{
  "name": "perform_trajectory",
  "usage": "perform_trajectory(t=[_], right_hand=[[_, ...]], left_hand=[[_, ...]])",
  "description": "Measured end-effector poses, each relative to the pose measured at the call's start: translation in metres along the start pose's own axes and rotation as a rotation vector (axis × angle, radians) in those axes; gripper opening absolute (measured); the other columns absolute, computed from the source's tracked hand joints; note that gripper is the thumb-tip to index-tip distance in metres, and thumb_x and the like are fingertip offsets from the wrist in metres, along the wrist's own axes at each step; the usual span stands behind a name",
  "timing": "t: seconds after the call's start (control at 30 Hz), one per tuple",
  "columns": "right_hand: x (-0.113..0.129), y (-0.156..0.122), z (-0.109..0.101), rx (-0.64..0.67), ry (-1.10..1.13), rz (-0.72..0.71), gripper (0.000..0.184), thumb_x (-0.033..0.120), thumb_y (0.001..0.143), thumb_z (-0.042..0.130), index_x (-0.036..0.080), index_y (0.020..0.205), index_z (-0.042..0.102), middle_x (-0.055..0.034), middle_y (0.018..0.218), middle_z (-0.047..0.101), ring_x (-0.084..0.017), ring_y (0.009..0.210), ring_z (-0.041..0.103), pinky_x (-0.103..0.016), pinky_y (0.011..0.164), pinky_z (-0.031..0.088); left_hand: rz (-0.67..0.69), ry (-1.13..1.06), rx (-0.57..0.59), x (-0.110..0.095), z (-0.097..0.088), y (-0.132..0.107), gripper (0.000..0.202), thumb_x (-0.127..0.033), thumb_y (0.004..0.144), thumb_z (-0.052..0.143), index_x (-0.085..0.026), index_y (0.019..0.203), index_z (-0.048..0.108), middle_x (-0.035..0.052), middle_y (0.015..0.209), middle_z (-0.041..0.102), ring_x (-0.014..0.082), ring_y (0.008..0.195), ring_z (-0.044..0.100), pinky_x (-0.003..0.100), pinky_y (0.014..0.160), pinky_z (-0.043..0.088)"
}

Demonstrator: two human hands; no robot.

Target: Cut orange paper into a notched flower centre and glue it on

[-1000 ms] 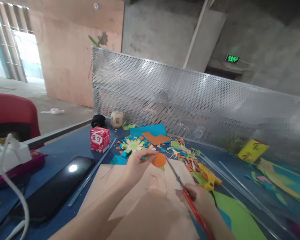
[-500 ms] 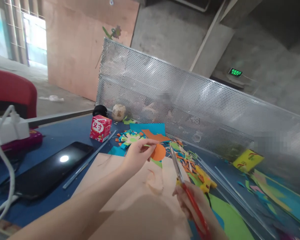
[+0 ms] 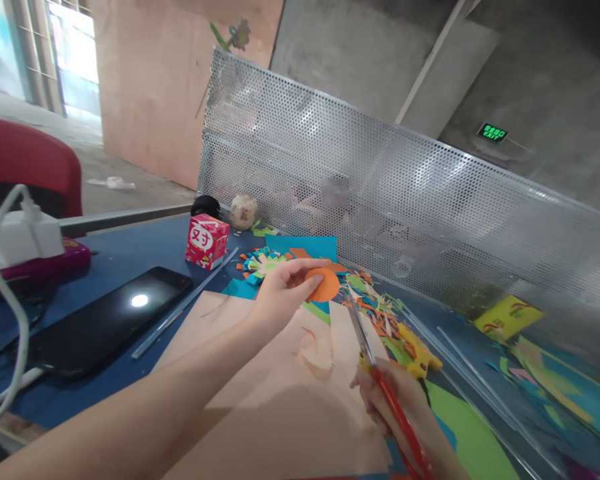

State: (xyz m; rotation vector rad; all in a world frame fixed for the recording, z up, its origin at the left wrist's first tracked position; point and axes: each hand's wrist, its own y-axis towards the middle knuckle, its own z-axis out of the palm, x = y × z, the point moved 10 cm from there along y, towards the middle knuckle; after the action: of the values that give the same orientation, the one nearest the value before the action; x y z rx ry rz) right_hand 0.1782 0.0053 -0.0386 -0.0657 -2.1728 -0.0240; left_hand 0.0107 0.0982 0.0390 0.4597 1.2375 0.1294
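Note:
My left hand is stretched out over the table and pinches a small orange paper disc between thumb and fingers. My right hand is closed around the red handles of a pair of scissors, whose blades point up toward the disc and stop just short of it. Under both hands lies a large tan sheet of paper. Behind the disc sits a paper flower cut from blue, green and white strips.
A black phone lies at the left, next to a red carton and a clear rod. Coloured paper scraps and a yellow glue gun lie at the right. A perforated metal screen closes the back.
My left hand lifted the orange disc slightly up and to the right. The scissors drew back from the disc and my right hand slid a little nearer to me.

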Motion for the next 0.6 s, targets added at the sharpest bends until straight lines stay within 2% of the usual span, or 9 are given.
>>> perform_trajectory(t=[0.13, 0.2, 0.37, 0.43, 0.6], right_hand=[[0.009, -0.003, -0.001, 0.003, 0.065, -0.059, 0.05, 0.068, 0.073, 0.042, 0.018, 0.066, 0.046, 0.007, 0.05, 0.037, -0.004, 0.035, 0.029, -0.019, 0.035, 0.023], [0.016, -0.007, -0.005, -0.012, 0.071, -0.113, 0.049, 0.066, 0.074, 0.042, 0.018, 0.068, 0.048, 0.0073, 0.05, 0.035, -0.005, 0.036, 0.03, -0.02, 0.037, 0.023], [0.031, -0.02, -0.018, -0.099, 0.124, -0.215, 0.047, 0.062, 0.075, 0.044, 0.017, 0.073, 0.053, 0.0062, 0.051, 0.034, -0.006, 0.039, 0.029, -0.021, 0.038, 0.021], [0.032, -0.022, -0.013, -0.071, 0.109, -0.221, 0.046, 0.062, 0.074, 0.046, 0.017, 0.071, 0.054, 0.0057, 0.051, 0.033, -0.006, 0.041, 0.028, -0.02, 0.038, 0.021], [0.022, -0.018, 0.008, 0.055, 0.065, -0.201, 0.047, 0.063, 0.074, 0.041, 0.018, 0.066, 0.053, 0.0056, 0.049, 0.033, -0.007, 0.041, 0.026, -0.02, 0.039, 0.025]], left_hand=[[0.012, -0.071, 0.039, -0.004, 0.007, -0.002, 0.022, -0.02, 0.07, 0.062, -0.019, 0.091, 0.067, 0.0035, 0.095, 0.068, 0.0118, 0.082, 0.062, 0.02, 0.068, 0.05], [0.028, -0.107, 0.023, -0.005, 0.006, -0.002, 0.023, -0.019, 0.069, 0.064, -0.019, 0.092, 0.067, 0.0029, 0.09, 0.068, 0.0115, 0.08, 0.062, 0.02, 0.069, 0.05], [-0.026, -0.308, -0.104, 0.003, -0.009, 0.002, 0.036, -0.021, 0.064, 0.07, -0.019, 0.1, 0.064, 0.002, 0.08, 0.066, 0.0106, 0.068, 0.061, 0.019, 0.054, 0.048], [-0.042, -0.357, -0.097, 0.004, -0.009, 0.003, 0.037, -0.02, 0.063, 0.071, -0.02, 0.1, 0.064, 0.0008, 0.078, 0.065, 0.0097, 0.065, 0.059, 0.017, 0.052, 0.047], [0.046, -0.351, 0.024, -0.007, 0.001, 0.001, 0.033, -0.02, 0.066, 0.071, -0.024, 0.099, 0.065, -0.0004, 0.081, 0.064, 0.0102, 0.075, 0.06, 0.017, 0.061, 0.05]])
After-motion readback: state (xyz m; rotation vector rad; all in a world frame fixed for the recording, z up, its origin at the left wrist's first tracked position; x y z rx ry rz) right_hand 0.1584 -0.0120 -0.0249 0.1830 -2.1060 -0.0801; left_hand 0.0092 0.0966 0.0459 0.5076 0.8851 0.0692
